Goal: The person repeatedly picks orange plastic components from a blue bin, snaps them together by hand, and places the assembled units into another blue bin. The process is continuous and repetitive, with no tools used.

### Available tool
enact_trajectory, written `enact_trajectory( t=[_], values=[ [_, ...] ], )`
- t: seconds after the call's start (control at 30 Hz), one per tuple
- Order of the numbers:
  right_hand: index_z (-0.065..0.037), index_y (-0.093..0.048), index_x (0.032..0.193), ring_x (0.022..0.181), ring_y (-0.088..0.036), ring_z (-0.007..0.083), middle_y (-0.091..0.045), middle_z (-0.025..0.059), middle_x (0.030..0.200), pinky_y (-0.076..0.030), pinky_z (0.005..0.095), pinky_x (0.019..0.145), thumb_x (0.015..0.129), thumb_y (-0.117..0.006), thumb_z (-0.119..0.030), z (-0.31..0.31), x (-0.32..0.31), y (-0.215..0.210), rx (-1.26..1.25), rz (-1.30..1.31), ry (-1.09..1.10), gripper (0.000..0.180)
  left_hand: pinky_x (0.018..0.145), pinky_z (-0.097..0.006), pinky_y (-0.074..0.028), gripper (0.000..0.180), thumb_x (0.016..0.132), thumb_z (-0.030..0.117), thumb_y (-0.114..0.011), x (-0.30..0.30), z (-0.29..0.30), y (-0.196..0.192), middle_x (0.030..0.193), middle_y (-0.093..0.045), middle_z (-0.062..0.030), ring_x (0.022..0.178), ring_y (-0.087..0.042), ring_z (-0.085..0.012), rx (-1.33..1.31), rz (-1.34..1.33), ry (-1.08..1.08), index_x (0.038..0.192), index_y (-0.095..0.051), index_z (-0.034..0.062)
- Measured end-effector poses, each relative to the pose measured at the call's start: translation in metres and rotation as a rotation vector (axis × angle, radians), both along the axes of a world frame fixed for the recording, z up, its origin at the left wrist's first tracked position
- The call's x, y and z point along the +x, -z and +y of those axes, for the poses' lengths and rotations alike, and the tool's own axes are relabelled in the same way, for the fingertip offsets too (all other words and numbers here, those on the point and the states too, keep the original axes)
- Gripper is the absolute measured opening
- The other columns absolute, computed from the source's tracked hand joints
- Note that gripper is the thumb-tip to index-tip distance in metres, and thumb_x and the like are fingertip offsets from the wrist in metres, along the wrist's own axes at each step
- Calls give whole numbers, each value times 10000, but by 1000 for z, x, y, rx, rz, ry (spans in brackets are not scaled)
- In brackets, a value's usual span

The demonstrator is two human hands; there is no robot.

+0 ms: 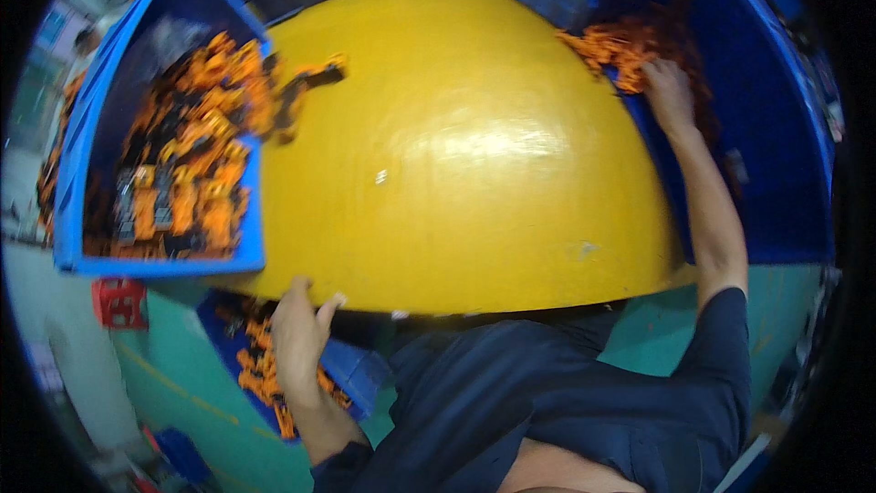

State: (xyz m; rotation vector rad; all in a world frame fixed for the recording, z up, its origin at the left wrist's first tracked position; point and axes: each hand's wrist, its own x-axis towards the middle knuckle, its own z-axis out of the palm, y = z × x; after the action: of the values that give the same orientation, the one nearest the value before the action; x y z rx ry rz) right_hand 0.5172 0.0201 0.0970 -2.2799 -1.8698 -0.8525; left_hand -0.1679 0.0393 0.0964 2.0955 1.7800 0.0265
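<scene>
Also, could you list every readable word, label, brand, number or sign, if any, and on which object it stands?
No text can be read.
Small pale patch inside the deep blue plastic bin at right: too blurred.
Pale panel at upper left: too small and blurred.
Orange plastic parts: no lettering can be made out.

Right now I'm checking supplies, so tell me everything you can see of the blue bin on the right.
The bin is deep blue, plastic-looking and open, with tall walls and a shadowed inside. It sits at the right of the yellow table; whether it tilts is unclear. Orange parts lie heaped toward its far end, where the right hand touches them. A small pale patch shows inside, too blurred to identify.
</scene>
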Motion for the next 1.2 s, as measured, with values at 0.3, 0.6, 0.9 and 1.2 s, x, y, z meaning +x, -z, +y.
enact_trajectory(
  t=[0.3,0.6,0.9,1.2],
  values=[
    [-28,-719,1197,1138,-633,376,-700,159,1134,-524,453,989,971,-675,-63,-31,-25,2,-92,301,150,233,816,-495,-547,444,897,186,-797,20,47,-23,961,-716,-239,933,-691,-445,-17,-57,62,1250,-629,-25],
    [18,-687,944,940,-609,364,-652,200,969,-503,470,800,925,-589,-116,-9,-58,28,184,882,168,167,1135,-520,-436,675,921,241,-799,88,252,43,1432,-556,-331,1314,-558,-464,457,-170,49,1426,-507,-99],
    [-2,-655,1210,851,-621,136,-671,58,973,-511,282,778,1045,-618,-173,-55,-143,14,55,1637,106,241,943,-345,-543,403,1033,204,-699,107,163,36,1197,-677,-120,1085,-657,-213,234,-629,-31,1353,-570,-5],
    [-94,-607,1174,756,-567,53,-631,-6,879,-458,209,674,1118,-555,-335,-73,-264,29,12,2143,-62,253,1028,-489,-525,473,1116,422,-495,171,20,43,1178,-663,-158,1118,-650,-289,-881,-1843,-215,1331,-571,7]
  ],
)
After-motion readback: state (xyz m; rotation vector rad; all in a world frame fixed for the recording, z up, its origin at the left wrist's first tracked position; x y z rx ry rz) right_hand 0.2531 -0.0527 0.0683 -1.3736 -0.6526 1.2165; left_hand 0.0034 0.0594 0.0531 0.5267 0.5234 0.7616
